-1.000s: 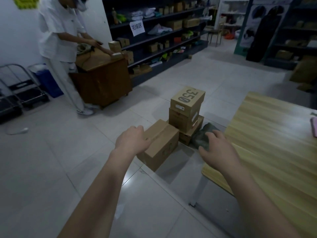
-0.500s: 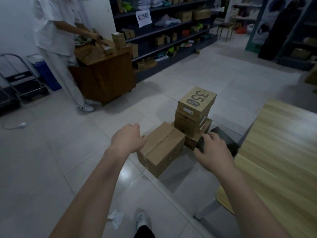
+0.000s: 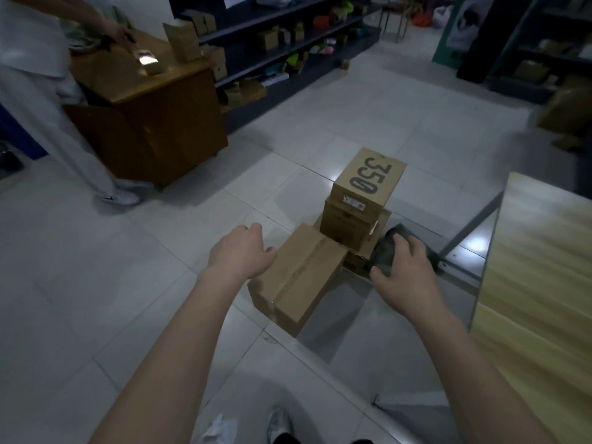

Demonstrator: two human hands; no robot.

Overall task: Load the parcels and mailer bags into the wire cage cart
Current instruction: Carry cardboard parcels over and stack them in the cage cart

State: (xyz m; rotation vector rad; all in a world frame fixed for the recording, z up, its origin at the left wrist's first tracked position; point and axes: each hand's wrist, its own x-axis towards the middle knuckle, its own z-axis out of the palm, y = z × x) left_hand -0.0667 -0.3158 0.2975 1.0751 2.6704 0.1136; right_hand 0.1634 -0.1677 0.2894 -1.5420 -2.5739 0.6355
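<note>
Over at ten o'clock a person in white clothes (image 3: 41, 91) works at a brown wooden cabinet (image 3: 153, 123), well apart from the parcels. Nearer, the left hand (image 3: 240, 254) holds the left end of a plain brown cardboard box (image 3: 304, 277) sealed with tape. Its thumb lies against the top edge and its fingers curl over the far side. Behind the box at twelve o'clock stands a stack of brown shoe boxes (image 3: 368, 174), the top one printed 350. Just right of the stack, at one o'clock, the right hand (image 3: 407, 274) grips a dark grey-green mailer bag (image 3: 383, 253), fingers curled over its top and thumb at its near edge. A pale wooden table (image 3: 538, 283) runs along at three o'clock. Since a second ago the person has stepped closer, and shoes now show below; both holds are unchanged. I judge both items ready to lift. The wire cage cart is not in sight, so carrying them to it comes next.
</note>
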